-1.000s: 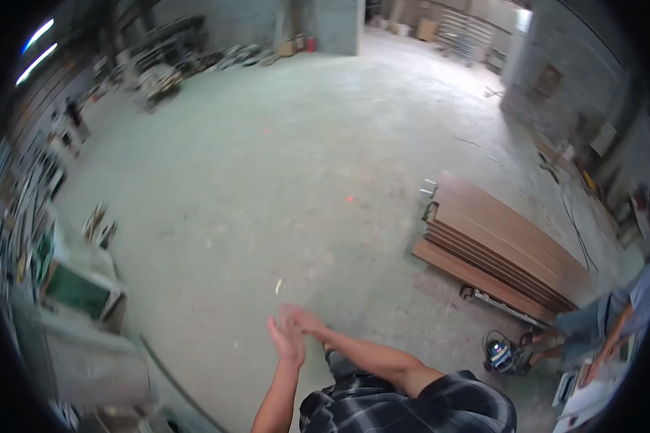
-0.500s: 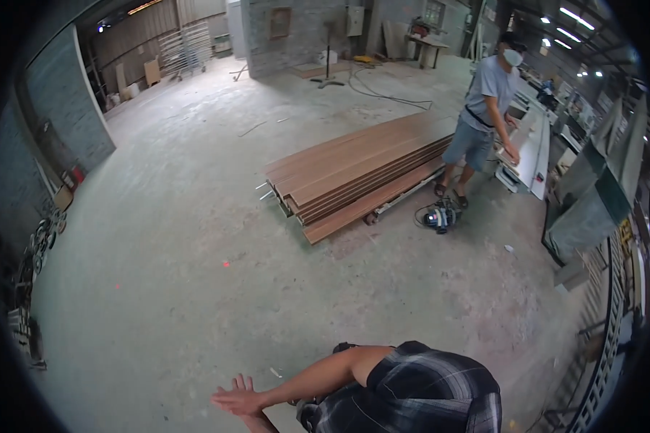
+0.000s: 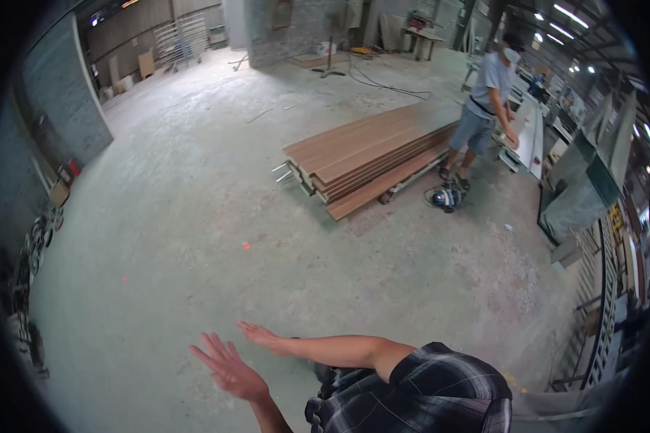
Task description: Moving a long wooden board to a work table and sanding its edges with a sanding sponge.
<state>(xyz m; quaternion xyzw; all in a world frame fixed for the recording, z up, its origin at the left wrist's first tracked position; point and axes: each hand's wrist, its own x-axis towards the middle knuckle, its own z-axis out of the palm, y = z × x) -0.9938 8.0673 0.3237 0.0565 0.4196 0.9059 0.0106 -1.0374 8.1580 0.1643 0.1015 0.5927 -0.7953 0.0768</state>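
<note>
My left hand (image 3: 232, 372) is raised above the concrete floor, its fingers spread and nothing in it. Just beyond it and a little to the right, my right hand (image 3: 262, 337) reaches leftward across my body. Its fingers are stretched out flat, holding nothing. A gap separates the two hands. Neither one touches any object. The stack of brown wooden boards (image 3: 368, 144) lies well ahead on the floor, out of my reach.
A co-worker (image 3: 487, 101) in a mask stands beyond the boards, at a long pale work surface (image 3: 529, 137). A corded power tool (image 3: 447, 196) sits by their feet. Green sheeting (image 3: 581, 191) and a metal rack (image 3: 605, 289) line the right; round dark items (image 3: 40, 238) line the left wall.
My hands were together, one overlapping the other; now they are apart, both raised farther from me. The boards and co-worker sit slightly shifted in view.
</note>
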